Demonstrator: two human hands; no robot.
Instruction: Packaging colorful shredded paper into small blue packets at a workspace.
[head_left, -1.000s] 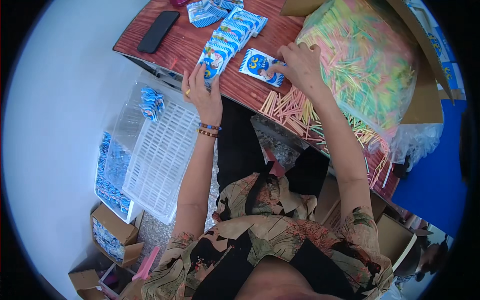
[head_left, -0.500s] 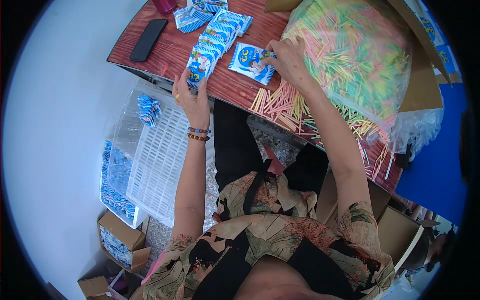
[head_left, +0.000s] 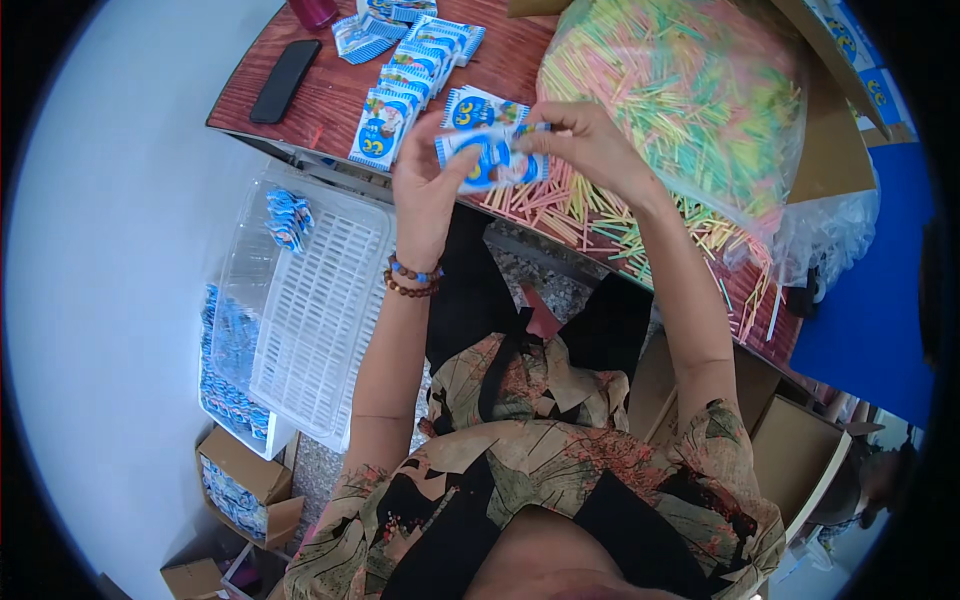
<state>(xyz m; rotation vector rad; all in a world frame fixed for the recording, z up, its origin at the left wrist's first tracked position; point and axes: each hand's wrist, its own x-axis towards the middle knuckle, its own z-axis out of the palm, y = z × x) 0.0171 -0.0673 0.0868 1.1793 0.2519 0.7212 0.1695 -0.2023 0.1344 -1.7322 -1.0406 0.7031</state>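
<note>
I hold a small blue-and-white packet (head_left: 490, 160) with a cartoon print above the table (head_left: 330, 100) edge, my left hand (head_left: 428, 190) and right hand (head_left: 590, 145) each pinched shut on an end.

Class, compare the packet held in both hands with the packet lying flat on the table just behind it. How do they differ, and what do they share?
The held packet is lifted off the table, pinched between the left hand and right hand; the flat packet rests untouched on the table. The held packet is partly covered by fingers; the flat packet shows nearly its whole face. Both are small blue-and-white packets of the same kind.
</note>
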